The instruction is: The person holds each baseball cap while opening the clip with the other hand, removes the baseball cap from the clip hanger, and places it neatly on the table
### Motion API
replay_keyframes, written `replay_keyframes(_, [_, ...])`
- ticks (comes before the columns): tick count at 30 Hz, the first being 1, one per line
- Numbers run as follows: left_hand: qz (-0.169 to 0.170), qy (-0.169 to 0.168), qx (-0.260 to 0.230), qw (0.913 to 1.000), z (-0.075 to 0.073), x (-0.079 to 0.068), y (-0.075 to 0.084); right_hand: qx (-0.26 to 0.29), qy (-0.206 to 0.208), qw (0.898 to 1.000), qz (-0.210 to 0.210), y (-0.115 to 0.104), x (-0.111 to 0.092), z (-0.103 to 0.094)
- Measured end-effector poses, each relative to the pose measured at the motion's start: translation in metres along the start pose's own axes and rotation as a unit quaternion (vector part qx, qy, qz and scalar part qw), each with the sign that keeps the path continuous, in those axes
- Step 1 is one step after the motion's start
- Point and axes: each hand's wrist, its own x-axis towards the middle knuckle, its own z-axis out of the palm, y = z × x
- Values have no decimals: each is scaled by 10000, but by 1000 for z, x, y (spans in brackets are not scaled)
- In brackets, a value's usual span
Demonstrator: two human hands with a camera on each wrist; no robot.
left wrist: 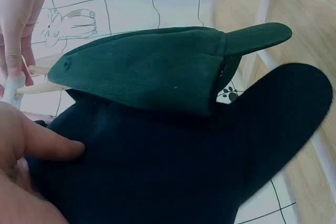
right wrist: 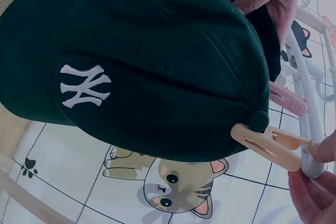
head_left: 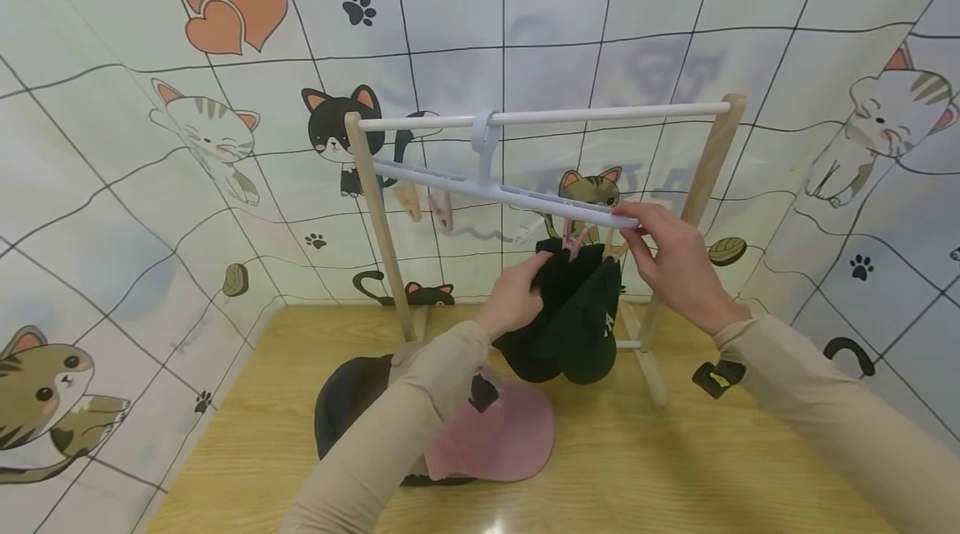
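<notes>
A white clip hanger [head_left: 551, 204] hooks over the rack's rail, its right end tilted down. My right hand [head_left: 675, 263] pinches that lower end between thumb and fingers. From it a dark green cap [right wrist: 173, 61] with a white embroidered logo hangs by a beige clip [right wrist: 268, 148]. Beside it is a black cap [left wrist: 152, 166], below a pink clip [right wrist: 287, 98]. My left hand [head_left: 516, 298] grips the black cap near its upper part, thumb on the outer cloth. The left fingers are partly hidden behind the cap.
The rack has wooden legs [head_left: 378, 238] and a white top rail [head_left: 615, 112]. More clips [head_left: 442, 211] dangle from the hanger's left half. A pink cap [head_left: 498, 434] and a dark cap [head_left: 345, 401] lie on the wooden table [head_left: 240, 434], below my left arm. A cat-print wall covering stands behind.
</notes>
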Motion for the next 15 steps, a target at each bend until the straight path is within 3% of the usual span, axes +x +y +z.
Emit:
replay_keyframes(4, [-68,-79,-96,9999,-2,0,2,-411,-248,9984,-284,-1,4,-3])
replay_keyframes(7, [-149,-159,-192,9996,-3,1,4,-820,-450,9921,-840,-2,10,-5])
replay_keyframes(15, [-312,-249,-310,9987,-5,1,6,-1030,-854,9555,-2630,-17,38,-8])
